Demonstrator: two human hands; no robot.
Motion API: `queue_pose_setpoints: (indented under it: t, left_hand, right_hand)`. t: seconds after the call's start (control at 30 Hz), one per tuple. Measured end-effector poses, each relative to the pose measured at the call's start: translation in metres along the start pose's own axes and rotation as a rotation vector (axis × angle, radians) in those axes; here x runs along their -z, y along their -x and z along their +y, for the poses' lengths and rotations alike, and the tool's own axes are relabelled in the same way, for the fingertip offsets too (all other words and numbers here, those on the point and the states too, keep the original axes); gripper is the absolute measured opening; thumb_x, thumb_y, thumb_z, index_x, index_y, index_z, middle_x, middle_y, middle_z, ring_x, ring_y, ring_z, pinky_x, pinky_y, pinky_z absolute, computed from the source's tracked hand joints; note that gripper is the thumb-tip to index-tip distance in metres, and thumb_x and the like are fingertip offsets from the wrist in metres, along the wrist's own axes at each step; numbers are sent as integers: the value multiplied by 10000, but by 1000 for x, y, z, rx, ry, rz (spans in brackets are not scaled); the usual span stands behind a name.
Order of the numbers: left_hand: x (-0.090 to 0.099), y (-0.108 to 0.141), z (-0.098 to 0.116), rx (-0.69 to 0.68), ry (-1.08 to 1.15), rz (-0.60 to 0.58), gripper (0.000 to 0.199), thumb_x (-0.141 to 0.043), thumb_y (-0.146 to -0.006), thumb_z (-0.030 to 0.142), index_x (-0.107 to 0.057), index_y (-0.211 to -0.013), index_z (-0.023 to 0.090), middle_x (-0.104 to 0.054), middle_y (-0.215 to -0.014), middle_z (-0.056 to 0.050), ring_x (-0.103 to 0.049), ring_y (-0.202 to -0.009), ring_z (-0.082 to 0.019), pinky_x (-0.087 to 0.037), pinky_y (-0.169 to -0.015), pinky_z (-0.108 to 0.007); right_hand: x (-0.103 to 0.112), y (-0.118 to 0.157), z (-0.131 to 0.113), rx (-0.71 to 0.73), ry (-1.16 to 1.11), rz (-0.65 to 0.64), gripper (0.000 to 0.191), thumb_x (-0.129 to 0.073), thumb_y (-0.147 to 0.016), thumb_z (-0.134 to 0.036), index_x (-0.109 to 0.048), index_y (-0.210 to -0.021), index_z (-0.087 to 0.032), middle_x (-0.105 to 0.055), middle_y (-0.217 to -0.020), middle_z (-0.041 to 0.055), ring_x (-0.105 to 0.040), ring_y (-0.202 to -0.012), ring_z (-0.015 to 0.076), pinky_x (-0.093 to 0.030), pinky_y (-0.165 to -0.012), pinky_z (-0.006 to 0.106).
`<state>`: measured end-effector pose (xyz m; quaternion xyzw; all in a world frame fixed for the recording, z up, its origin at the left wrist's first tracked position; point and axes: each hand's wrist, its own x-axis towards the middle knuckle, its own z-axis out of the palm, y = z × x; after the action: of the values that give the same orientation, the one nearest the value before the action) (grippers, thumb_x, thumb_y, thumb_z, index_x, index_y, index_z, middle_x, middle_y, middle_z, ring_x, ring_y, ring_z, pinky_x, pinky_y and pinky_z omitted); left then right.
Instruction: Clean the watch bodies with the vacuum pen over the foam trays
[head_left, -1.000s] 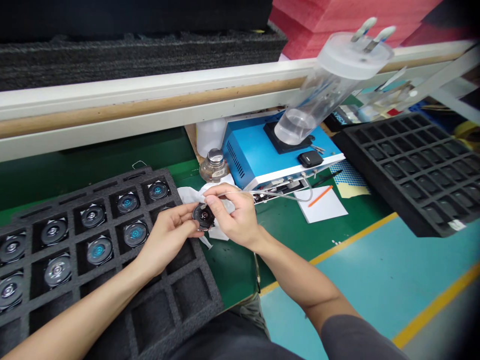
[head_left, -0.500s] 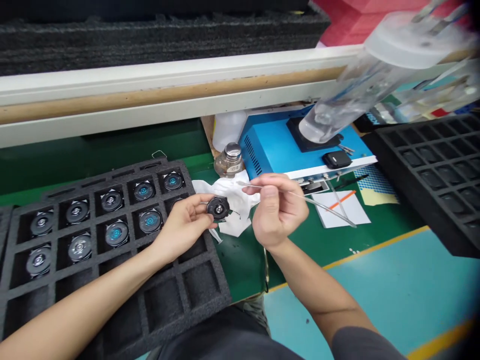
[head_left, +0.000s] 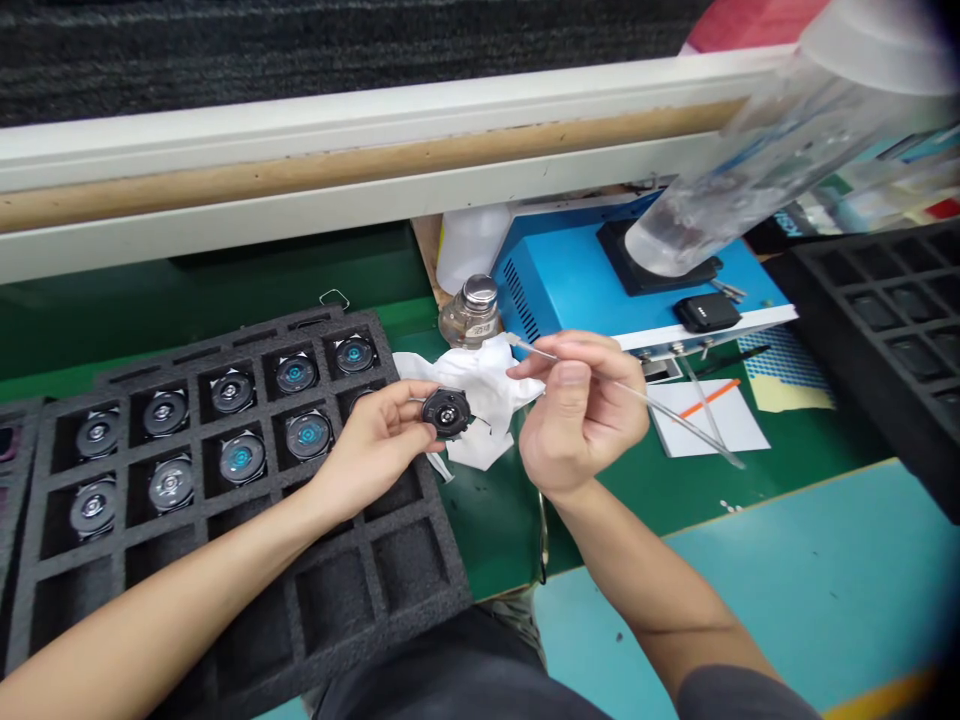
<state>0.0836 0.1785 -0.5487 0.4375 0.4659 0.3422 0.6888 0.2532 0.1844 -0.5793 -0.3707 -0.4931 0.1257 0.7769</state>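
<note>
A smooth green bench crosses the frame, bearing a rough black foam tray of square pockets at lower left and a flat-topped blue box right of centre. Mid-frame lies a soft, crumpled white cloth. Right of it, the right hand has its fingers pinched on a slender clear tube, which could snag if tugged. At centre, the left hand's fingers grip a round, ridged black disc by its rim; a loosened pinch could drop it, and cloth folds could catch its hair-thin lead.
</note>
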Motion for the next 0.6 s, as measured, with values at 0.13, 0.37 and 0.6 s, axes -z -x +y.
queue_pose_setpoints:
  t: [0.13,0.37,0.6]
  left_hand:
    - [0,1,1,-4,-11,14,423,-788,-702,140,-694,-1115,132,-786,-984,-59,-721,-858,-172,-595,-822,-302]
    - [4,0,4,-67,12,4,749,-934,-571,138,-626,-1254,149,-787,-987,-57,-750,-868,-187,-573,-905,-343]
    - [2,3,14,-171,-11,87,817,-966,-497,165,-618,-1233,97,-778,-968,-71,-733,-845,-182,-560,-937,-373]
  right_hand:
    - [0,-5,0,-24,108,-18,146,-559,-1026,-340,-695,-1038,-290,-636,-1029,57,-667,-717,154,-597,-587,345]
    - [47,0,-38,-394,-5,-201,174,-650,-983,-392,-736,-1031,-249,-735,-942,40,-697,-732,149,-624,-666,316]
    - [139,73,-92,-1115,-76,-410,305,-798,-852,-465,-794,-994,-196,-781,-841,77,-711,-660,157,-626,-609,292]
